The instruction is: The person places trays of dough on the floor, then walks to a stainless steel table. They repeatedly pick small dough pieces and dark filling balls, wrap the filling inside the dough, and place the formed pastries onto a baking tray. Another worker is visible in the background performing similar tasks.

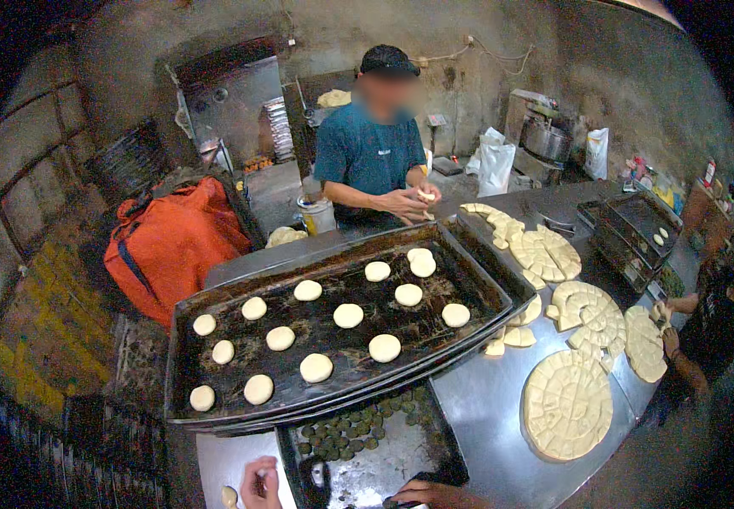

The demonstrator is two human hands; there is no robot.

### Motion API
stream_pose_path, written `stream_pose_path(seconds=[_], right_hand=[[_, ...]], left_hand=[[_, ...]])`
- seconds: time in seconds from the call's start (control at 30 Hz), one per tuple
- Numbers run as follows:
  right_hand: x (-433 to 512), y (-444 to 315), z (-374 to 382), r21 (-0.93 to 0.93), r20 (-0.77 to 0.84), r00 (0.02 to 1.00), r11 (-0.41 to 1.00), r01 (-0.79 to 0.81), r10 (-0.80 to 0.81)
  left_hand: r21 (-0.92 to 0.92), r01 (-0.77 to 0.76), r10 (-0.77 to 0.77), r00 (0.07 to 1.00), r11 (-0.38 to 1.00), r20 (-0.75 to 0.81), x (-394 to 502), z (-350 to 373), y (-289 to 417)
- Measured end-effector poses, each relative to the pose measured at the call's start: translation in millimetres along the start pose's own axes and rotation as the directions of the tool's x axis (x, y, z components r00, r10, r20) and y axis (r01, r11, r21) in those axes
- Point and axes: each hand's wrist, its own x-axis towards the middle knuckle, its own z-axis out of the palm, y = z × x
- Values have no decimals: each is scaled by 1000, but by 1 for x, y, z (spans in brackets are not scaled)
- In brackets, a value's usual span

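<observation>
My left hand (260,483) is at the bottom edge, over a pale work surface, with its fingers curled; whether anything is in it does not show. Just left of it lies a small dough piece (229,496). My right hand (427,493) reaches over the near part of a metal tray (398,474), and its fingertips are near something dark and cut off by the frame. Several dark green-brown filling balls (341,436) cluster at that tray's far side. Beyond it, a blackened baking tray (246,375), stacked on others, carries several flattened dough rounds (316,368).
Cut dough sheets (568,407) and loose dough pieces (510,337) cover much of the steel table (487,407) at right. A co-worker (370,153) handles dough across the table; another person (710,318) works at far right. An orange cloth-covered pile (176,245) stands at left.
</observation>
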Motion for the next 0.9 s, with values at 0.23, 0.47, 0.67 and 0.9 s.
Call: stream_pose_path(seconds=[0.23,0.47,0.67,0.9], right_hand=[[119,115,-235,-136,-444,872,947,-292,205],[220,313,-333,-196,-722,413,408,-892,555],[169,188,-284,-553,-709,706,618,-558,3],[-69,51,-79,-154,-743,418,474,-867,523]], left_hand=[[337,-358,392,919,871,-35,102,32,26],[276,-256,303,942,926,-144,83,35,6],[611,-351,427,904,709,24,96,3,-3],[633,-442,529,846,636,59,136,-7,-40]])
